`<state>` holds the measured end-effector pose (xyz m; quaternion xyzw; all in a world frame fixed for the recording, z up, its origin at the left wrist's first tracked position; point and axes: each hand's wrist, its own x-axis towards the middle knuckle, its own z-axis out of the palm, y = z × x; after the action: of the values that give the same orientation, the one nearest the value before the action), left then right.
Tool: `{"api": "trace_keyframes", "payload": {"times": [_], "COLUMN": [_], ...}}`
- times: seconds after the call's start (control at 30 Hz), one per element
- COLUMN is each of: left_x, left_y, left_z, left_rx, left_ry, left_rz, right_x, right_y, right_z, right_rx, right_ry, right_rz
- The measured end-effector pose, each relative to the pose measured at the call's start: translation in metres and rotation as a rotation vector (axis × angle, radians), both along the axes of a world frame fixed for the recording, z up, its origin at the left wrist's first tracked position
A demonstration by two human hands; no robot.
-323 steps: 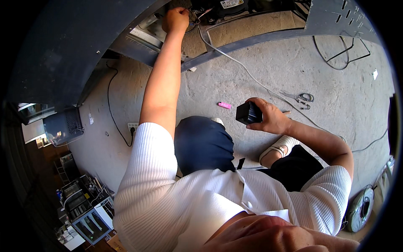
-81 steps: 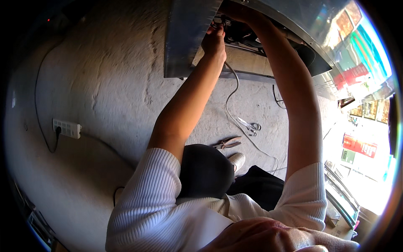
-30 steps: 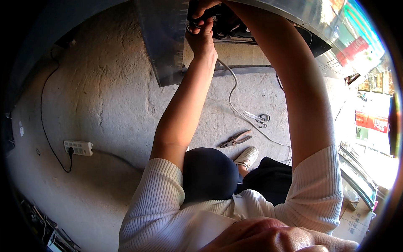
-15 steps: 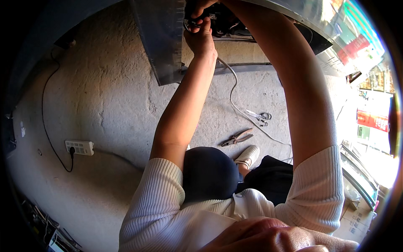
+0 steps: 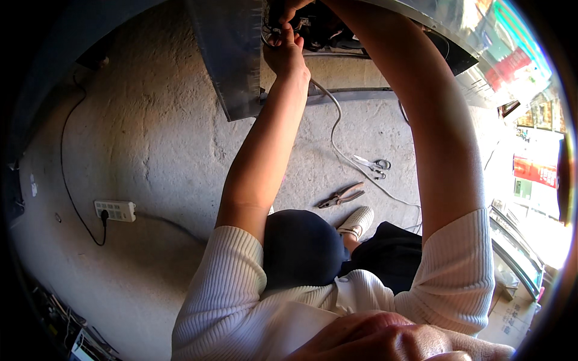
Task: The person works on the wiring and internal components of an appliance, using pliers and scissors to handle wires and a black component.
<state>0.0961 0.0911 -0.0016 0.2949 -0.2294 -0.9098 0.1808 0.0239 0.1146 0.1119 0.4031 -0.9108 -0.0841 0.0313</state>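
Note:
Both my hands reach up inside the open underside of a metal-cased appliance [image 5: 229, 60], at the top of the view. My left hand [image 5: 285, 55] is closed, thumb and fingertips pointing up. A thin wire loop shows beside its fingers, and what they grip is too small and dark to name. From above, my right hand [image 5: 293, 8] comes down with its fingers pinched together, their tips meeting the left fingertips. The top edge cuts off part of it. Dark parts and wires fill the space around both hands. A grey cable [image 5: 338, 114] runs down from behind my left wrist.
Pliers [image 5: 341, 196] and scissors [image 5: 373, 162] lie on the concrete floor near my shoe [image 5: 357, 222]. Over to the left is a white power strip [image 5: 123, 211] with a black plug and cord. Assorted goods and a carton [image 5: 509, 319] stand at the right.
My left fingers have shifted up, closer against the right fingertips. The right hand has moved only slightly, and the floor items lie as before.

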Motion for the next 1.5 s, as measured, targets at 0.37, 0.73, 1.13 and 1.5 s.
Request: {"api": "trace_keyframes", "payload": {"times": [0.37,0.73,1.13,1.5], "left_x": [-0.001,0.013,0.007,0.008], "left_y": [-0.002,-0.001,-0.01,-0.015], "left_z": [0.0,0.015,0.001,0.009], "left_rx": [-0.026,-0.067,-0.093,-0.066], "left_ry": [0.02,-0.12,-0.16,-0.124], "left_rz": [-0.037,0.036,0.038,-0.023], "right_x": [0.002,0.002,0.005,0.004], "right_y": [0.003,0.007,0.009,0.008], "right_z": [0.0,0.0,-0.001,0.002], "right_rx": [-0.006,-0.014,-0.015,-0.011], "right_ry": [0.001,0.01,0.005,0.003], "right_rz": [-0.006,-0.016,-0.016,-0.013]}}
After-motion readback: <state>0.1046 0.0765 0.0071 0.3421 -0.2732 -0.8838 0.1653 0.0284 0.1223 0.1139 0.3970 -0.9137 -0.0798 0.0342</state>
